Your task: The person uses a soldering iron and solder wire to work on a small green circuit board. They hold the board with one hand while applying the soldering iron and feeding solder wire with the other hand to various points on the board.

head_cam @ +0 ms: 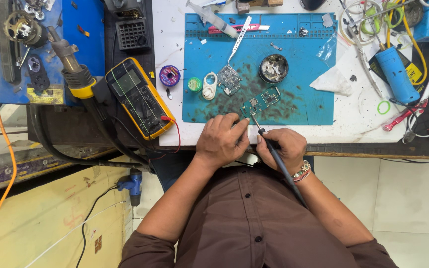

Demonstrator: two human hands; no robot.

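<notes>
My right hand (pixel 281 148) grips a dark soldering iron (pixel 274 154), whose tip touches the near edge of a small green circuit board (pixel 260 100) on the blue work mat (pixel 304 89). My left hand (pixel 222 139) rests at the mat's front edge, its fingers pinched together right by the board's near left corner; whether it holds anything fine I cannot tell. A second, squarer circuit board (pixel 229 79) lies farther back on the mat with white tweezers (pixel 238 39) above it.
A yellow multimeter (pixel 140 97) with a red lead lies left of the mat. A hot-air tool (pixel 73 67) stands at left. A round tin (pixel 273 68), solder spool (pixel 170 75), blue cylinder (pixel 396 73), syringe (pixel 217 21) and tangled cables (pixel 423 114) crowd the bench.
</notes>
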